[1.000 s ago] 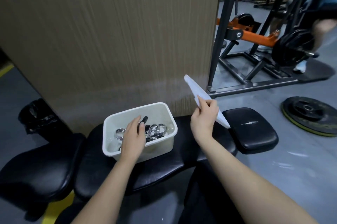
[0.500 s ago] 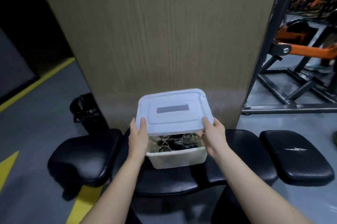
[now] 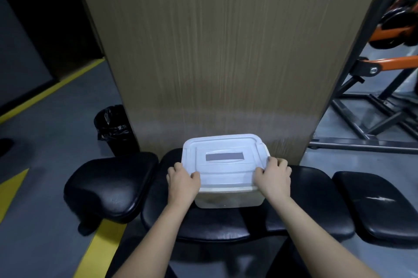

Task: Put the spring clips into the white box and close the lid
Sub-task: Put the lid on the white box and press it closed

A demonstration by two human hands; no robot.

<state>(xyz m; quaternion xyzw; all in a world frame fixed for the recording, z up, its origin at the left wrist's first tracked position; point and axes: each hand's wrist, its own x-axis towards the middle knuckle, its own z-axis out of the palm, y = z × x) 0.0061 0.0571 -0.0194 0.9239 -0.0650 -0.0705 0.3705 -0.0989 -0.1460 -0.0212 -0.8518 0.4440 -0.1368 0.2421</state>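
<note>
Lid (image 3: pixel 222 160) on box (image 3: pixel 228 198) — box on bench (image 3: pixel 300 205)

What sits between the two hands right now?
In the head view, the white box with its lid on lies between the left hand and right hand, each gripping a near corner of the lid.

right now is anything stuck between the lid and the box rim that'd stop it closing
Nothing visible. The lid sits flat on the white box, and no clip pokes out along the near rim. The left hand and right hand press on its near corners. The far rim is hidden by the lid.
</note>
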